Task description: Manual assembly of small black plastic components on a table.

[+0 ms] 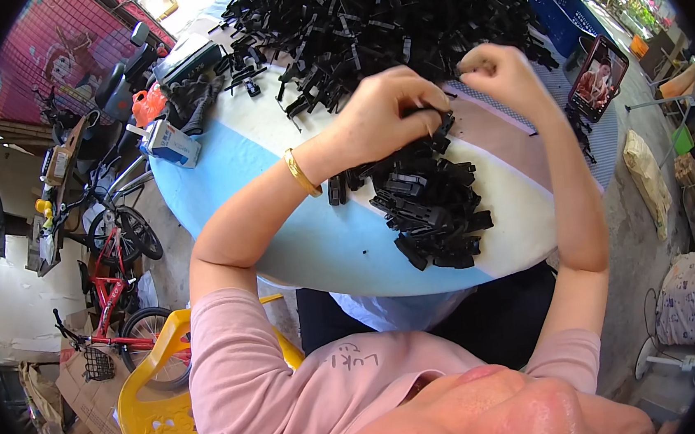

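Observation:
On the table's right half, my left hand is closed on a black plastic part, which its fingers partly cover. A gold bracelet circles that wrist. My right hand is raised a little farther right, fingers curled together; whatever they may pinch is too small to make out. Just below the left hand lies a smaller heap of black plastic parts. Beyond both hands, a large pile of similar black plastic pieces covers the table's far side.
The oval table has blue, white and brown bands. A blue basket and a phone are at its right; a blue-and-white carton and an orange bag at its left. A yellow chair and red bicycle stand lower left.

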`<act>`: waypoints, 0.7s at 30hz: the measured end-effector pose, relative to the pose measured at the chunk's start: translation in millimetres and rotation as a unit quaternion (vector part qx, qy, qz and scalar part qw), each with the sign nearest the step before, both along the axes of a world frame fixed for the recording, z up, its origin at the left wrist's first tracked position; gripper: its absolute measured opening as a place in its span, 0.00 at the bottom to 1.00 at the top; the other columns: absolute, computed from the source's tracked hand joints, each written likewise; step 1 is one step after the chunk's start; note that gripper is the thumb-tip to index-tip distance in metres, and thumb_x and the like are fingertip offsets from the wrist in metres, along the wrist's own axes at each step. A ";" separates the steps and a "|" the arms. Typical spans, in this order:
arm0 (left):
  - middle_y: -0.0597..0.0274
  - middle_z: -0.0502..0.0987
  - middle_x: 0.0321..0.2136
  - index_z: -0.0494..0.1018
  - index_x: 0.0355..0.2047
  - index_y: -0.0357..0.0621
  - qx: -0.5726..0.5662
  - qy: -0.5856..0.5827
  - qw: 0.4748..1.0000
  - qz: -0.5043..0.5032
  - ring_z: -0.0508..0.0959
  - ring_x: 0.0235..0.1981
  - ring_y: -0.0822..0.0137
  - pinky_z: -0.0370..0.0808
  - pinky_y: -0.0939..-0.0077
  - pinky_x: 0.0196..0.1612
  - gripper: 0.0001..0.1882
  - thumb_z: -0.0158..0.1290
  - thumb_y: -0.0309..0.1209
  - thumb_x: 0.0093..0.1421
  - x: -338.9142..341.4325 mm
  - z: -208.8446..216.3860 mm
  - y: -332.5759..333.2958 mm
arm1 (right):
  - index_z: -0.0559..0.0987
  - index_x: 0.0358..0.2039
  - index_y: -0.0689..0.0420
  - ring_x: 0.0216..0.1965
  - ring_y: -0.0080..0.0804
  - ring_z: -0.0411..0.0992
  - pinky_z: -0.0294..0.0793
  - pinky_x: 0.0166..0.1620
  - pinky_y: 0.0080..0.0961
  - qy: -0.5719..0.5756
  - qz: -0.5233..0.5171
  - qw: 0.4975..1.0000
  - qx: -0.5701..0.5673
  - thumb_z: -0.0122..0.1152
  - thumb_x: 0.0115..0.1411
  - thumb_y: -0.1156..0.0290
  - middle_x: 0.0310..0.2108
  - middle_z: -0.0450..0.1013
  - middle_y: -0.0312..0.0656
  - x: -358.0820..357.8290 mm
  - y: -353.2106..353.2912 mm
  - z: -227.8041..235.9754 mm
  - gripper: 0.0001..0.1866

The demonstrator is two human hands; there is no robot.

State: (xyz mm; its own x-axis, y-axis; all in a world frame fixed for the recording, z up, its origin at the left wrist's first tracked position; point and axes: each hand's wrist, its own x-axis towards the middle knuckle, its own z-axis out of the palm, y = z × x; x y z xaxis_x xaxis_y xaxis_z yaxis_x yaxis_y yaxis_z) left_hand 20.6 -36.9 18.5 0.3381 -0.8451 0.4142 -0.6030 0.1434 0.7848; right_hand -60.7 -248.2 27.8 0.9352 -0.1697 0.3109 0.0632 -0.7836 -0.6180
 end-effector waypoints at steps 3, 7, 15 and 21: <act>0.60 0.70 0.26 0.68 0.36 0.36 0.039 0.000 0.997 -0.067 0.70 0.30 0.69 0.69 0.77 0.38 0.15 0.52 0.24 0.45 -5.6 -3.7 0.0 | 0.79 0.28 0.58 0.25 0.32 0.73 0.71 0.31 0.26 0.067 -0.070 0.986 -0.138 0.56 0.48 0.69 0.22 0.74 0.44 13.3 14.4 -26.0 0.08; 0.61 0.69 0.26 0.66 0.40 0.37 0.077 0.009 0.995 -0.065 0.70 0.30 0.70 0.69 0.77 0.36 0.19 0.53 0.25 0.45 -5.0 -1.9 4.6 | 0.78 0.29 0.60 0.23 0.33 0.72 0.69 0.30 0.25 0.080 -0.067 0.981 -0.165 0.60 0.45 0.68 0.20 0.73 0.45 24.3 15.3 -39.3 0.11; 0.60 0.72 0.31 0.65 0.43 0.33 0.082 0.166 0.983 0.003 0.72 0.34 0.72 0.70 0.79 0.39 0.30 0.62 0.39 0.45 21.7 -8.3 -2.9 | 0.76 0.34 0.65 0.29 0.17 0.69 0.69 0.33 0.12 -0.048 0.065 0.971 0.227 0.59 0.52 0.77 0.27 0.73 0.35 0.6 15.1 -19.5 0.09; 0.57 0.73 0.39 0.57 0.54 0.40 -0.099 0.418 0.891 -0.147 0.72 0.45 0.64 0.68 0.70 0.51 0.29 0.54 0.33 0.54 23.2 -1.7 -3.4 | 0.76 0.32 0.65 0.29 0.16 0.69 0.69 0.34 0.13 -0.077 0.085 0.975 0.192 0.59 0.52 0.77 0.27 0.73 0.35 -9.4 58.9 -17.8 0.07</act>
State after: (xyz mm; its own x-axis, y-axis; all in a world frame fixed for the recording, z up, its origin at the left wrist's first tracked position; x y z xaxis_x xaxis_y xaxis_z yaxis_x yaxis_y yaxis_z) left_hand 43.8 -40.3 16.8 0.3737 -0.8865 0.2730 0.2665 0.3845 0.8838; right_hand -70.1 -189.3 10.1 0.9073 -0.1472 0.3939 0.2878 -0.4657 -0.8368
